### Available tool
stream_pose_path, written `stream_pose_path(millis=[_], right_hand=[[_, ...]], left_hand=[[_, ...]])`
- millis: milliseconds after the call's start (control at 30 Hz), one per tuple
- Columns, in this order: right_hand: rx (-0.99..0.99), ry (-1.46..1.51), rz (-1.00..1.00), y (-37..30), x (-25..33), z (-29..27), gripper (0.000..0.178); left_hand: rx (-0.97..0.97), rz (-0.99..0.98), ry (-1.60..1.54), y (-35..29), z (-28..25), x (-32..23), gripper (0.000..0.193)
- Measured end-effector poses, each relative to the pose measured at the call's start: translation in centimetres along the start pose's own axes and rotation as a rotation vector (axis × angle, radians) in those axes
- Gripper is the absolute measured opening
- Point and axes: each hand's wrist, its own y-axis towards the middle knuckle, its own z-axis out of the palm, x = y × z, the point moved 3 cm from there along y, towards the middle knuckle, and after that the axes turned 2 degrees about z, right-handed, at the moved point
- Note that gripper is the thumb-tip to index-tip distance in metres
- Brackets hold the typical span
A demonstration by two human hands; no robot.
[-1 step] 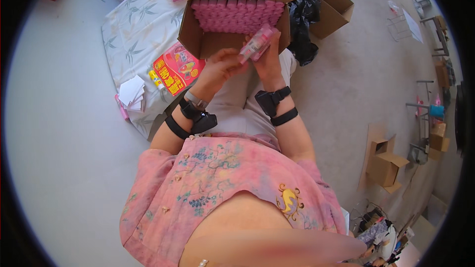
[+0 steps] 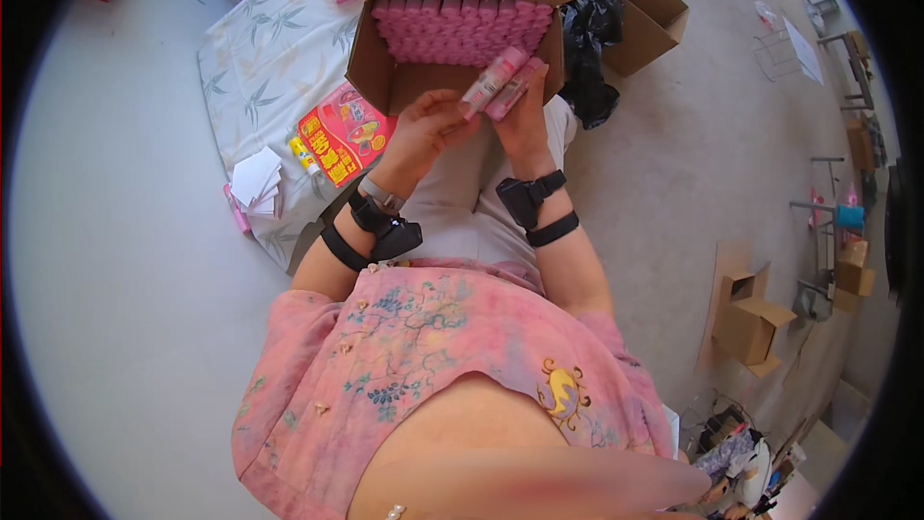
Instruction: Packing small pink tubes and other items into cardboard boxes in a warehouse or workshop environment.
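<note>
Head view. Drawn slightly apart since the earlier frame: left pink tube (image 2: 493,82) from right pink tube (image 2: 517,91), overlapping less and angled alike. Both at the near right of the open carton (image 2: 370,72). Gripping right tube with right hand (image 2: 525,123), thumb along right side; cannot tell how the hidden fingers close. Left hand (image 2: 431,125) at left tube's near end, fingers curled and gathered; cannot tell whether pinching. Probably braced in right palm to leave left fingertips free. Packed in tight rows at carton's far side, likely for compactness: pink cylinders (image 2: 462,29).
</note>
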Motion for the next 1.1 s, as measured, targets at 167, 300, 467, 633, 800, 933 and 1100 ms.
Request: stream_pose_path(millis=[167,300,467,633,800,933,1100], right_hand=[[-0.099,0.016,0.029,-0.6,-0.6,-1.9,0.063],[-0.095,0.031,0.034,-1.2,-1.2,-1.9,0.059],[-0.113,0.039,0.042,-1.6,-1.1,-1.9,0.045],[-0.106,0.068,0.037,-1.6,-1.2,-2.4,0.042],[-0.102,0.086,0.039,-1.6,-1.5,-2.4,0.044],[-0.086,0.083,0.055,-1.3,-1.7,-2.4,0.043],[-0.037,0.028,0.025,-1.4,-1.1,-3.5,0.044]], left_hand=[[-0.200,0.285,-0.042,2.0,0.9,-1.9,0.034],[-0.332,0.578,0.170,4.5,0.3,-2.7,0.034],[-0.497,0.735,0.490,5.6,1.0,-2.3,0.033],[-0.563,0.845,0.747,6.0,3.4,-2.0,0.036],[-0.538,0.905,0.737,6.8,4.0,-2.2,0.036],[-0.450,0.973,0.756,9.4,4.0,-2.4,0.033],[-0.442,0.788,0.476,12.1,6.3,-0.3,0.032]])
